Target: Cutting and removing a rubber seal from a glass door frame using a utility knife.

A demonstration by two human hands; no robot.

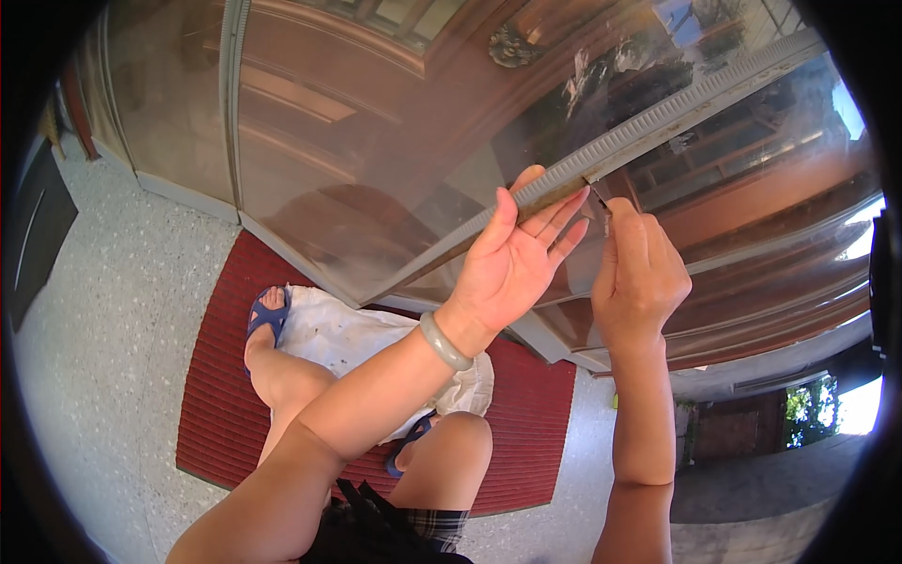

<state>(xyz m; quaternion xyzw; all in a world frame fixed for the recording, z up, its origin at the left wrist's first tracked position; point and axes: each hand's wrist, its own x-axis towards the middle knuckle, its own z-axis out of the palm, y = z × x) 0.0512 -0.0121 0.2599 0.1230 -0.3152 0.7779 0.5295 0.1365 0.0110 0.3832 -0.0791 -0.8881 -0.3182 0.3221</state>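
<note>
A glass door with a grey metal frame (676,111) slants across the view. My left hand (512,246) rests at the lower part of this frame, palm showing. Its fingers are stretched out and spread, with the thumb and one fingertip on either side of the frame's edge. A pale bangle (443,342) circles the left wrist. To its right, my right hand (642,268) is closed in a pinch on a thin dark tool (599,197). The tool's tip meets the frame's edge beside my left fingertips. The fingers hide most of its handle.
A whitish cloth (343,324) lies on a red ribbed mat (211,404) between my feet, which wear blue sandals. Speckled floor (122,348) surrounds the mat. More glass panels with a grey upright (230,113) stand at the left. A dark flat panel (42,235) is at the far left.
</note>
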